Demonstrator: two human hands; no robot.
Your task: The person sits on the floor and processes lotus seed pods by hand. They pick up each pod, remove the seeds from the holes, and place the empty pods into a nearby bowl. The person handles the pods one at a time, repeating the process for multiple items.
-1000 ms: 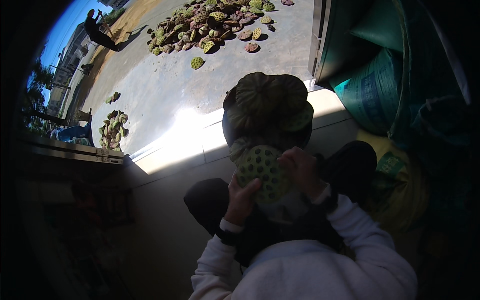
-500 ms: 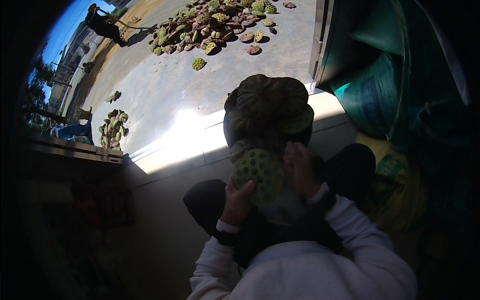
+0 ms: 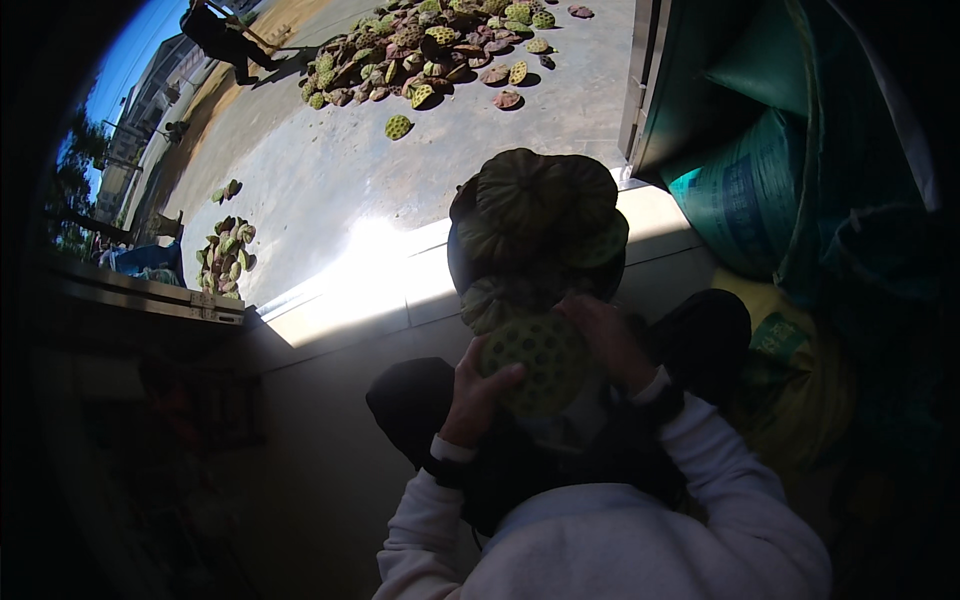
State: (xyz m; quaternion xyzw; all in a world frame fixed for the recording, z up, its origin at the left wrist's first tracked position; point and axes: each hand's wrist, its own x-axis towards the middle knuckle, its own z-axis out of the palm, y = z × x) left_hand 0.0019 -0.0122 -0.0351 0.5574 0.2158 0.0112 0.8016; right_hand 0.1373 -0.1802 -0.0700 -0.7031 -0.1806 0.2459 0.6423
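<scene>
A round green lotus seed pod [image 3: 540,365], its flat pitted face turned up, is held above my lap. My left hand [image 3: 478,398] grips it by the left edge, thumb over the face and fingers underneath. At the pod's upper right edge is my right hand [image 3: 607,340], its fingers drawn together; the dim light hides what is between them. Just beyond, several more lotus pods [image 3: 535,195] are heaped in a dark round container [image 3: 458,262], of which only part of the side shows. One pod [image 3: 490,305] sits low against the heap, behind the held one.
Outside the doorway a large pile of lotus pods [image 3: 400,55] lies on concrete, with a smaller pile [image 3: 228,255] at left. A person [image 3: 215,40] stands far left with a long-handled tool. Green sacks [image 3: 745,195] and a yellow sack [image 3: 790,360] stand at my right.
The held pod has shifted slightly right and tilted. My right hand's fingers have moved left onto its upper edge. The distant person has moved a little to the right.
</scene>
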